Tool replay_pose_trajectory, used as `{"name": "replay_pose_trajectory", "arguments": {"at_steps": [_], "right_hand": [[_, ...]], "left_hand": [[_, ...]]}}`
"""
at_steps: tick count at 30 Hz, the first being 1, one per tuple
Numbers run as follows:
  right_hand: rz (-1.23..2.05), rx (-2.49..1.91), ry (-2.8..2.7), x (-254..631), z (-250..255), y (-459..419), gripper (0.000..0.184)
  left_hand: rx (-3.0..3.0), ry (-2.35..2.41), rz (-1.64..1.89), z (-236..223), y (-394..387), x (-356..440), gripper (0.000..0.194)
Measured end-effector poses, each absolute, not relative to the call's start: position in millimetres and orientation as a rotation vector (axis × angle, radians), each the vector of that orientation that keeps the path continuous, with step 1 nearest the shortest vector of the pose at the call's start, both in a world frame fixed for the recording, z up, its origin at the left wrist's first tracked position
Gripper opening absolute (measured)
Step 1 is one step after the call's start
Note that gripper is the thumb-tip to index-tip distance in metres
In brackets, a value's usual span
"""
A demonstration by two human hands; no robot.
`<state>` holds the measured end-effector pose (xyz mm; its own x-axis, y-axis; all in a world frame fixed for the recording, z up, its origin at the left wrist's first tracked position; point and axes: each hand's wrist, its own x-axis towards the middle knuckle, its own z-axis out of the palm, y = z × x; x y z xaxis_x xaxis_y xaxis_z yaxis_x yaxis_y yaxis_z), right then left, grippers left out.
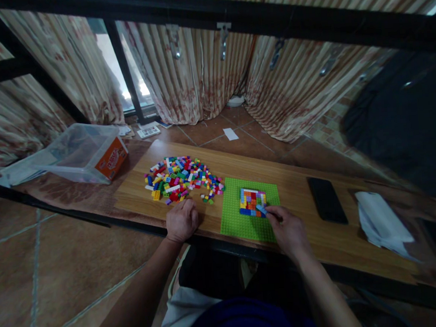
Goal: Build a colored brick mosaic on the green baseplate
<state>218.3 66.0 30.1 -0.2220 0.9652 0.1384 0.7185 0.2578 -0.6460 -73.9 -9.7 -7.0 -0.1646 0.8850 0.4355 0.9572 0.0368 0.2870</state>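
A green baseplate (237,222) lies on a low wooden table (298,188), with a small block of mixed-colour bricks (251,200) built on it. My right hand (288,228) pinches a light blue brick (261,210) at the lower right corner of that block. My left hand (182,220) rests as a loose fist on the table, just below a pile of loose coloured bricks (181,178). I cannot see anything inside the left hand.
A black phone (327,199) lies right of the baseplate, and a white cloth (382,221) further right. A clear plastic tub with an orange label (86,153) stands on the floor to the left. Curtains hang behind.
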Motion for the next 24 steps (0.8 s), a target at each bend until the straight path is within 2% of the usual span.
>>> {"name": "replay_pose_trajectory", "arguments": {"at_steps": [14,24], "right_hand": [[0.631,-1.547,-1.990,224.7,30.4,60.6,0.028],[0.597,-1.305,-2.257,222.4,27.7,67.1,0.027]], "left_hand": [[-1.911,-2.155,-0.767,-8.1,-9.6,-73.5,0.016],[-1.935,-2.172,-0.782,-9.7,-9.3,-74.8,0.015]]}}
